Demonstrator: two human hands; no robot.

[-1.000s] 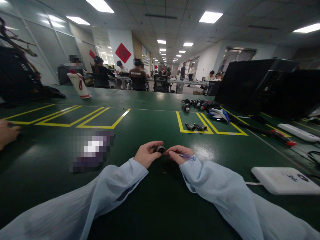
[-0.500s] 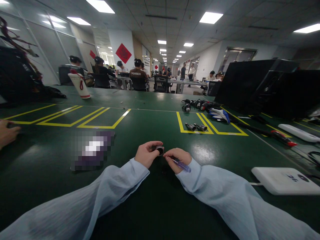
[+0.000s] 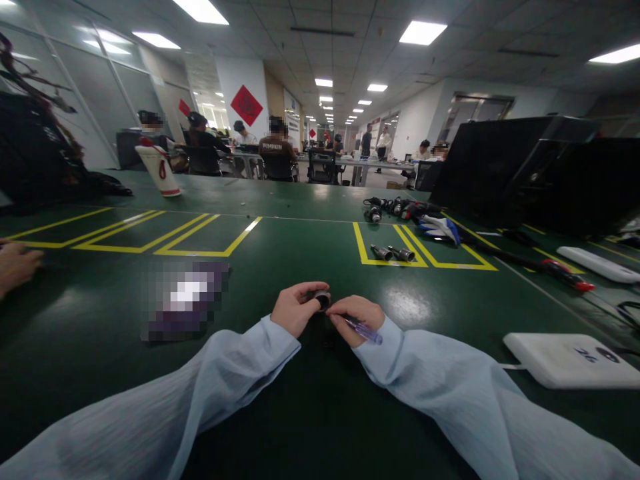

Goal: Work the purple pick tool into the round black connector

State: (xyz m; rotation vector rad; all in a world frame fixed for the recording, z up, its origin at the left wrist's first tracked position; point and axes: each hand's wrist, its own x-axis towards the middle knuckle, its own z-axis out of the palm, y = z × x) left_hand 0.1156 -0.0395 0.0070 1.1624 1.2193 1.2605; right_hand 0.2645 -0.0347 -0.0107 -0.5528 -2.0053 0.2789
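My left hand (image 3: 296,310) pinches a dark metal socket (image 3: 323,300) between thumb and fingers, its round hollow end turned toward me. My right hand (image 3: 358,317) grips what looks like a small screwdriver (image 3: 369,333) with a see-through purple handle, which sticks out behind the fingers. Its tip is hidden or too small to make out, close to the rim of the socket. Both hands almost meet above the green table (image 3: 320,400). Farther right, two similar metal sockets with shanks (image 3: 382,253) lie side by side within a yellow taped outline.
At left lies a blurred-out purple object (image 3: 187,300); another person's hand (image 3: 17,267) rests at the edge. A paper cup (image 3: 159,171) stands behind. To the right are black tools with cables (image 3: 395,208), a glove (image 3: 440,229), a white device (image 3: 575,360) and monitors (image 3: 505,173).
The socket and my left hand have shifted slightly to the right, closer to my right hand. My right hand stays nearly in place with the same hold.
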